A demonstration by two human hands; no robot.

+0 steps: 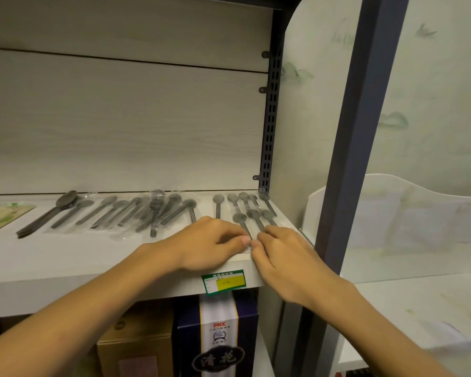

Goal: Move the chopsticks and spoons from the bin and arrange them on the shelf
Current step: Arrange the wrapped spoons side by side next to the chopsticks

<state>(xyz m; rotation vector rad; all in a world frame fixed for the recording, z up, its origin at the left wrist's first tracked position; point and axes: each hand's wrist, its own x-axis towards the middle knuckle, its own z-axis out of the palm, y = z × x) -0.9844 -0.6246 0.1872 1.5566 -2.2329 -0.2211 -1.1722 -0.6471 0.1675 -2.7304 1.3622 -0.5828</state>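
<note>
Left hand (207,242) and right hand (283,257) pinch a wrapped spoon (242,221) at the shelf (65,268) edge; we can't see its handle end.

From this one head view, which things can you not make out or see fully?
- Bin: outside the head view.
- Handle ends of the near spoons: covered by the left hand and right hand; which handle each hand pinches is unclear.
- Price label on the shelf edge: print too small.
- Dark box below: cut off by the bottom edge.
- Pack at far left: cut by the left edge; contents unclear.
</note>
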